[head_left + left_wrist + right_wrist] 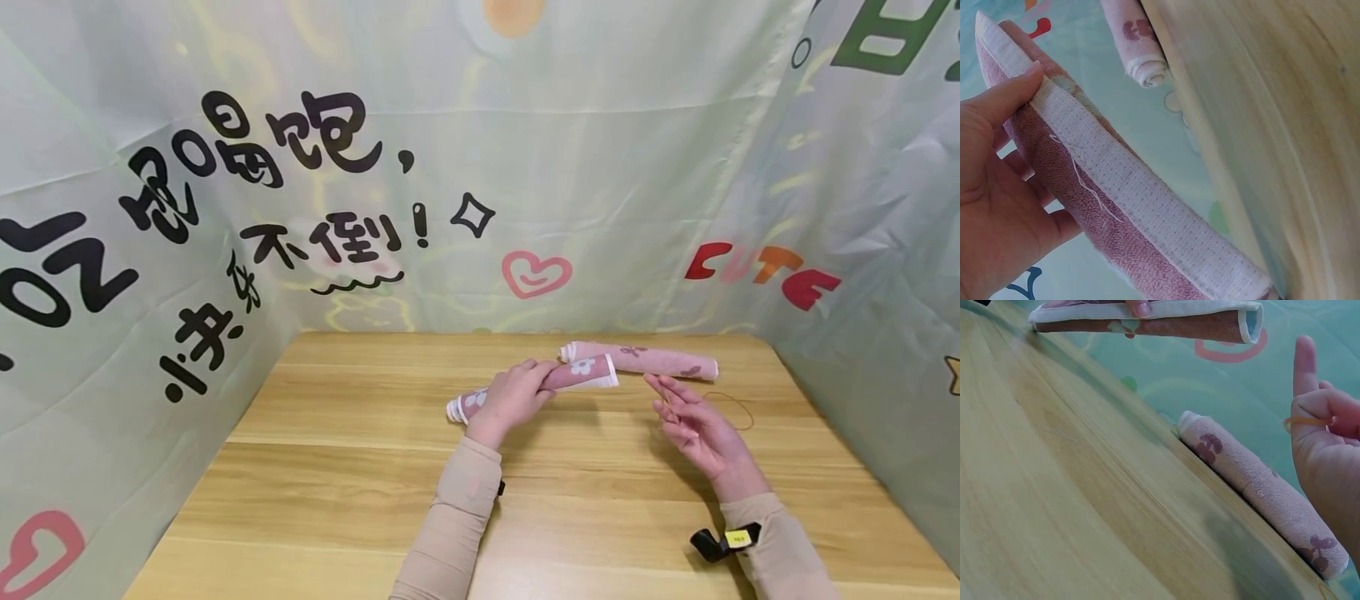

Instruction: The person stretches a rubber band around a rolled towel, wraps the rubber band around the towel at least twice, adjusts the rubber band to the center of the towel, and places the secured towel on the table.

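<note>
My left hand [516,400] grips a rolled dark pink towel [581,373] with pale flowers and a white edge. In the left wrist view, the thumb lies over the white hem strip [1122,175] of this towel, and a loose thread hangs along the strip. The roll's right end is raised and tilted above the table. To the right, my right hand [705,437] holds a thin orange rubber band [1307,421] at its fingers, with one finger pointing straight up in the right wrist view.
A second rolled towel [645,360], lighter pink with dark cherry-like prints, lies near the back edge of the wooden table [337,500]. Another rubber band [738,406] lies behind my right hand. Printed cloth walls [637,183] enclose the table's back and sides.
</note>
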`<state>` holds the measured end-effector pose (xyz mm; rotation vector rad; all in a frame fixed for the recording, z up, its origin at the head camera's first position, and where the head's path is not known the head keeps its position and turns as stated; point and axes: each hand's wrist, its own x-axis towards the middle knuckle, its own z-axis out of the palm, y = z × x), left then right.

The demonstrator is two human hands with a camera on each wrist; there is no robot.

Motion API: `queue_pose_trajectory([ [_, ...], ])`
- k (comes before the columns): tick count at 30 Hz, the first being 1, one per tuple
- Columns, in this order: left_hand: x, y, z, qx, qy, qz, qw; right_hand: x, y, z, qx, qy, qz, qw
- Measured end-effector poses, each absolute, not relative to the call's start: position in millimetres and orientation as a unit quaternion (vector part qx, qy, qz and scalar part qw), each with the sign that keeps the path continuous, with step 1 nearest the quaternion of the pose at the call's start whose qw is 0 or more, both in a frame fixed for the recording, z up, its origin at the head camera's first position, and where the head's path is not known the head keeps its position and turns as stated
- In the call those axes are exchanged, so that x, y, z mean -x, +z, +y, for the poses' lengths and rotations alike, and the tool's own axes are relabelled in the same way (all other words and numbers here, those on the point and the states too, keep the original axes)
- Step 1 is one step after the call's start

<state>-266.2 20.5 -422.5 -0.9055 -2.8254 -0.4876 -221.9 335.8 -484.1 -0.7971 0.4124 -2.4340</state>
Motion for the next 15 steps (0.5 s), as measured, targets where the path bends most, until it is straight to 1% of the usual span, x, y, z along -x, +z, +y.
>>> queue_pose_trajectory([
  [4, 266.0, -421.5, 19.1, 0.301, -0.156, -0.938, 0.070, 223.0, -481.0, 330.5, 0.331, -0.890, 0.158, 0.273],
  [9, 266.1, -421.8, 19.8, 0.299, -0.155, -0.939, 0.074, 224.4, -478.6, 326.7, 0.348, -0.884, 0.139, 0.279],
  [12, 266.4, -424.1, 21.0, 0.302, -0.154, -0.937, 0.081, 223.3, -477.2, 325.6, 0.328, -0.894, 0.143, 0.271],
  [15, 266.2, -427.6, 22.1, 0.307, -0.152, -0.935, 0.096, 221.3, -475.9, 324.7, 0.279, -0.914, 0.158, 0.248],
])
